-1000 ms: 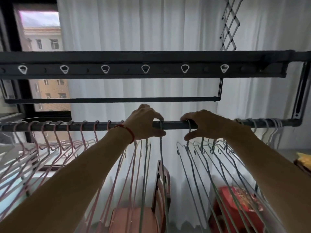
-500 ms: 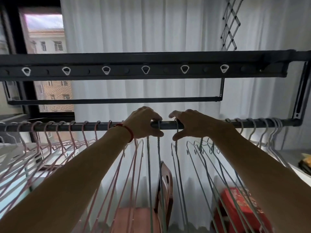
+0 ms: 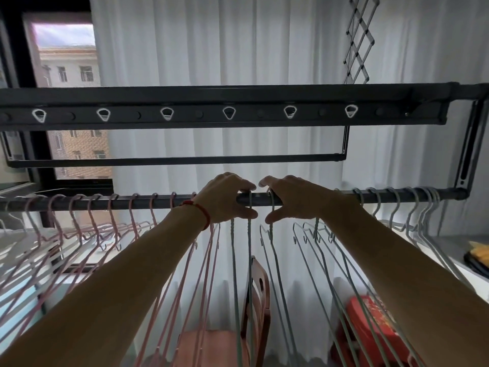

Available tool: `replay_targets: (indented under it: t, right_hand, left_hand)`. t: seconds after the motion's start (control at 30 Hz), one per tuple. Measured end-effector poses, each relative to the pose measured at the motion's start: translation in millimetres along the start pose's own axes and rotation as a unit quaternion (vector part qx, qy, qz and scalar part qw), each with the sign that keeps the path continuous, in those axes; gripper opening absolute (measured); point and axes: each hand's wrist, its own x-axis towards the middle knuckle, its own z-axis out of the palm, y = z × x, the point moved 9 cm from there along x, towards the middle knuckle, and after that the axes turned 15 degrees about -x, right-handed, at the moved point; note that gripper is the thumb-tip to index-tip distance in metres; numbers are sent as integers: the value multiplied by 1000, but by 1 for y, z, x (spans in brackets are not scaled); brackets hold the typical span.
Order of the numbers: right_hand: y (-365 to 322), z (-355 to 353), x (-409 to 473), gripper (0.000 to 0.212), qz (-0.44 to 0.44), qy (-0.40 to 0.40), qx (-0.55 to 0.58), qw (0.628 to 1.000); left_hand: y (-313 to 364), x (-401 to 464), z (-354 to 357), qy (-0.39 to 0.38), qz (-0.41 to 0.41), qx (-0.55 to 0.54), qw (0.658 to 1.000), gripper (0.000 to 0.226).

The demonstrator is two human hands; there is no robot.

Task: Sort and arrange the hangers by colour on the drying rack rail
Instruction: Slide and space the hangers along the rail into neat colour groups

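Hung by their hooks on the drying rack rail (image 3: 304, 197): pink hangers (image 3: 111, 221) left of the fingers, pale blue hangers (image 3: 397, 205) right of them, two blue hangers (image 3: 249, 207) between. Looked light, thin, stiff and slippery; best taken at the hook. Left hand (image 3: 225, 198) curled over the rail, fingers together; right hand (image 3: 291, 198) pinched on a blue hook (image 3: 272, 205). Wooden chair (image 3: 258, 290) below.

Hangers (image 3: 111, 223) on rail (image 3: 397, 195); chair (image 3: 254, 300) below.

pink hangers (image 3: 79, 231), pale green hangers (image 3: 312, 260), dark rail (image 3: 397, 194)
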Motion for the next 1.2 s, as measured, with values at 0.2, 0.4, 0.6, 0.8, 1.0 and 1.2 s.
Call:
replay_targets:
  t: [0.2, 0.4, 0.6, 0.8, 1.0, 1.2]
  right_hand:
    - [9, -5, -16, 97, 2, -4, 27, 1000]
    - [83, -21, -67, 96, 74, -20, 14, 997]
    - [99, -10, -85, 57, 67, -21, 33, 997]
    - [85, -10, -73, 46, 26, 7, 45, 999]
    - [62, -11, -54, 36, -22, 20, 22, 999]
    - [46, -10, -40, 33, -42, 20, 11, 999]
  left_hand:
    - [6, -2, 2, -11, -4, 1, 1000, 77]
    - [24, 6, 10, -24, 18, 34, 999, 73]
    - [35, 16, 14, -25, 27, 63, 997, 32]
    - [34, 17, 16, -26, 3, 66, 997, 20]
    - [33, 14, 18, -31, -4, 71, 997, 28]
    - [34, 13, 16, -32, -1, 96, 995, 30]
